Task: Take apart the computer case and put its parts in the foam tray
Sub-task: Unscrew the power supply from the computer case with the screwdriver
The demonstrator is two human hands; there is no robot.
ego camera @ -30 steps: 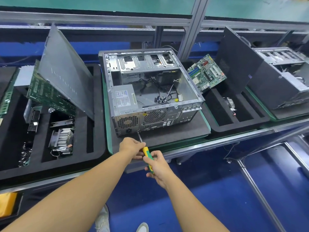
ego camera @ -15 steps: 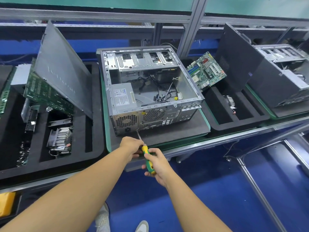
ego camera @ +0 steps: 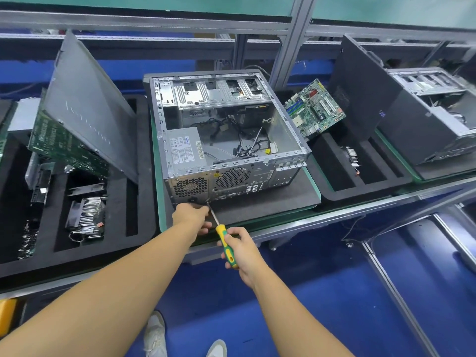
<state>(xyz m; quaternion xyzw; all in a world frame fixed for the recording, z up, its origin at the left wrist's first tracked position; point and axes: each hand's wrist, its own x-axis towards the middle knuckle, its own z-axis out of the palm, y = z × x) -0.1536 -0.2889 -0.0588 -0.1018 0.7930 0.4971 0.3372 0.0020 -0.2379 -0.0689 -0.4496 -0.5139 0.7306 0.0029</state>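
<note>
computer case (ego camera: pixel 226 140) lies open side up on a black pad (ego camera: pixel 270 199) on the bench (ego camera: pixel 309 224), rear panel towards the person, left foam tray (ego camera: pixel 144 163) and right foam tray (ego camera: pixel 360 193) either side. power supply (ego camera: pixel 184 148) in its near-left corner, loose cables beside it

right hand (ego camera: pixel 240 249) wrapped round the yellow-green screwdriver (ego camera: pixel 221 231) handle, tip at the rear panel's bottom edge. left hand (ego camera: pixel 192 217) pinches the shaft near the tip, right against the case

left foam tray: side panel (ego camera: pixel 90 106) leaning, green board (ego camera: pixel 64 148) under it, heatsink (ego camera: pixel 88 215) in a slot
</note>
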